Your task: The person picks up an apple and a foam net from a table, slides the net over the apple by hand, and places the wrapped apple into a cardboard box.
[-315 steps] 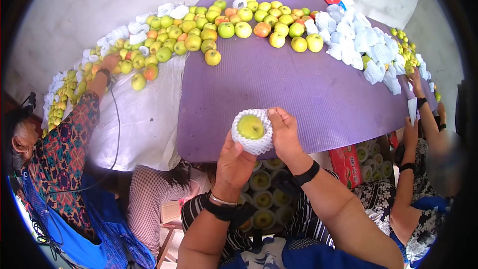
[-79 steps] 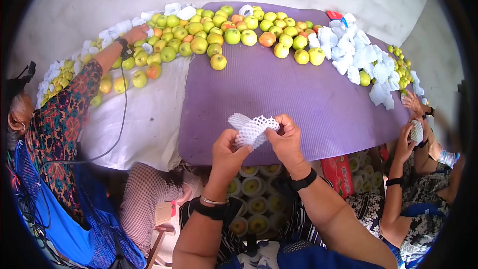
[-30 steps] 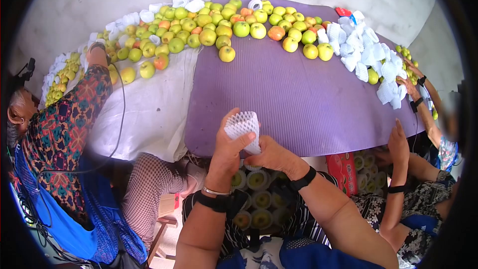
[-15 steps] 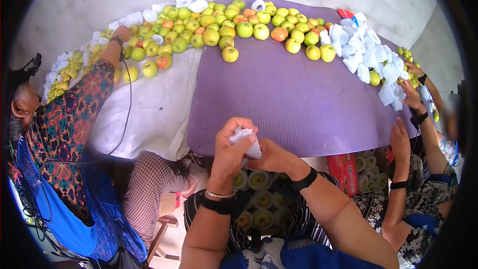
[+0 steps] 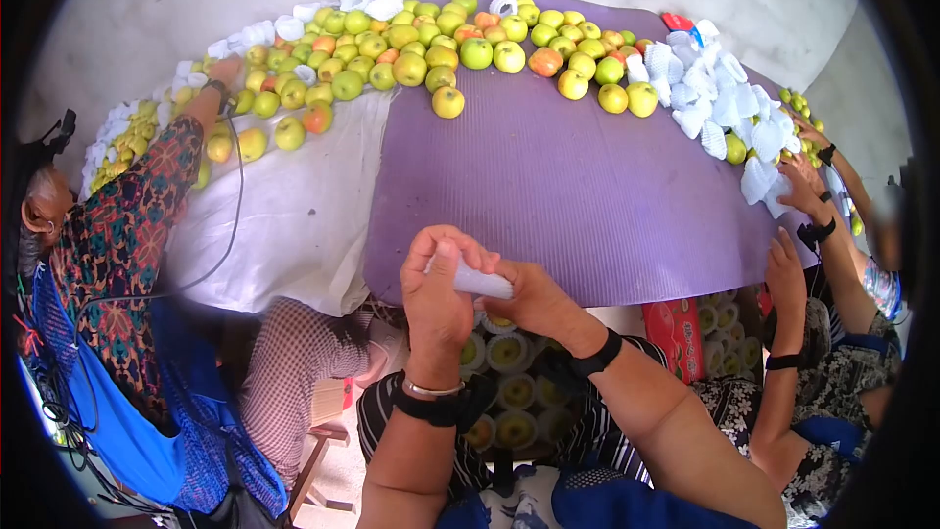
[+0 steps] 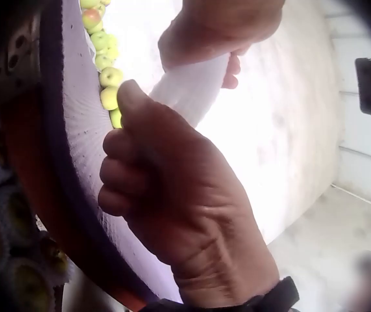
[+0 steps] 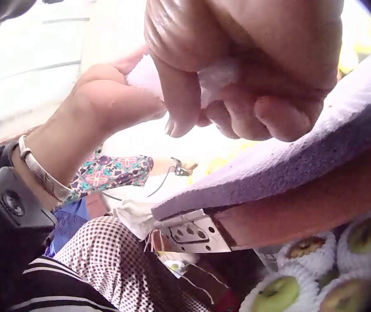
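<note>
A white foam fruit net (image 5: 480, 281), without an apple in it, lies sideways between the two hands near the purple mat's front edge. My left hand (image 5: 439, 294) grips its left part with curled fingers, thumb up along it. On the other end, my right hand (image 5: 548, 306) pinches the net, most of that end hidden in the fingers. In the left wrist view the foam net (image 6: 195, 88) spans from the left hand (image 6: 172, 188) to the right hand (image 6: 224, 26), looking narrow and bunched. The right wrist view shows the right hand's (image 7: 250, 65) curled fingers around white foam.
Loose yellow-green apples (image 5: 411, 69) line the back of the purple mat (image 5: 548, 186). Foam nets (image 5: 720, 88) are heaped at the right. Netted apples (image 5: 517, 392) sit below the table edge. People work at both sides; one arm (image 5: 181, 152) reaches into the left pile.
The netted apple held earliest is gone from the hands. The foam net, upright and spread a second ago, now lies sideways and bunched between both hands. The neighbour's arm at left has shifted.
</note>
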Tool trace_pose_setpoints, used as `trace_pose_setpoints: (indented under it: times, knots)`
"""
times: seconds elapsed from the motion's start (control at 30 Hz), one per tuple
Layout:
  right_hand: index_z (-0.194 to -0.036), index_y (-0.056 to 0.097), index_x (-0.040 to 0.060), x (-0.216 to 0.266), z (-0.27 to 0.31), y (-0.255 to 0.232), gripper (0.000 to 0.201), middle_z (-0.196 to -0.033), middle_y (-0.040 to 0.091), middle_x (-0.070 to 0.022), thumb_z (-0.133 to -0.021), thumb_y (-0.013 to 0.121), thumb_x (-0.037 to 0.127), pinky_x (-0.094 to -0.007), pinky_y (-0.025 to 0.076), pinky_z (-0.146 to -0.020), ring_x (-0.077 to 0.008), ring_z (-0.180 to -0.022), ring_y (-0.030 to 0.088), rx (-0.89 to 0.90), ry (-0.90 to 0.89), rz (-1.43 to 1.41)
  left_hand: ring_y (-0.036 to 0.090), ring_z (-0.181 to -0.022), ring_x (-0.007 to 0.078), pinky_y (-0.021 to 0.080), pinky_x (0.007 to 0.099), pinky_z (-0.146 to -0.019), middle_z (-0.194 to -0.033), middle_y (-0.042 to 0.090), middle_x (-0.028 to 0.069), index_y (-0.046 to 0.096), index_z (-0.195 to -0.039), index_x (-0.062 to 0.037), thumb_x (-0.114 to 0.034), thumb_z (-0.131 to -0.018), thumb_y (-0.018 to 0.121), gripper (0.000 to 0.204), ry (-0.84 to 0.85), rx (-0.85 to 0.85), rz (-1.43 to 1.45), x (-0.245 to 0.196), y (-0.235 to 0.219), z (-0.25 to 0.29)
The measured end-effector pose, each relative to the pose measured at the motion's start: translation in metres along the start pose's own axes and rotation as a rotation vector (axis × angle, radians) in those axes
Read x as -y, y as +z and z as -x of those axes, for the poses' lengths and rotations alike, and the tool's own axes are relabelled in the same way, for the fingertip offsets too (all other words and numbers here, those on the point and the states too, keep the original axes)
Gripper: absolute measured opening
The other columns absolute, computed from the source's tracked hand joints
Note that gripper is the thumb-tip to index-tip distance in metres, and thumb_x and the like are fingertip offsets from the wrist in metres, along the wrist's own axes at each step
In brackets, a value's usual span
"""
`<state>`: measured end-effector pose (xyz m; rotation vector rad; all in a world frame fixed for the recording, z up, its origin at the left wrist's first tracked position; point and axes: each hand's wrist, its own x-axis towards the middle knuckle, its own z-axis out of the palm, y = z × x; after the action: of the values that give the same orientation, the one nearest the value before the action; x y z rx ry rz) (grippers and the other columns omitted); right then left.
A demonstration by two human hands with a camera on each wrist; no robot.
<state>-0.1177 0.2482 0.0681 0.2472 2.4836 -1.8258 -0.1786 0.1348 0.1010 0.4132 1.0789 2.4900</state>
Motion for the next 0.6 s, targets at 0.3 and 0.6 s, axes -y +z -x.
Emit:
trace_pose_setpoints:
  times: [0.3, 0.6]
  knots:
    - [-0.067, 0.054, 0.0087, -0.023, -0.004, 0.017, 0.021, -0.066, 0.058, -0.0128, -0.074, 0.065, 0.025, -0.0407, 0.044, -0.053, -0.0342, -0.064, 0.058, -0.302, -0.323, 0.453, 0.037, -0.048, 0.0142, 0.042, 0.0359, -0.067, -0.05, 0.032, 0.0005, 0.036, -0.06, -0.0105, -0.042, -0.096, 0.033, 0.047, 0.194, -0.139, -0.125, -0.004, 0.018, 0.018]
    - [-0.058, 0.045, 0.0103, -0.031, -0.014, 0.019, 0.024, -0.055, 0.049, -0.0092, -0.068, 0.065, 0.02, -0.0387, 0.038, -0.045, -0.0314, -0.052, 0.051, -0.458, -0.56, 0.597, 0.028, -0.042, 0.0117, 0.037, 0.0331, -0.06, -0.046, 0.029, -0.0021, 0.03, -0.054, -0.012, -0.04, -0.097, 0.031, 0.05, 0.364, 0.022, -0.15, -0.007, 0.025, 0.029]
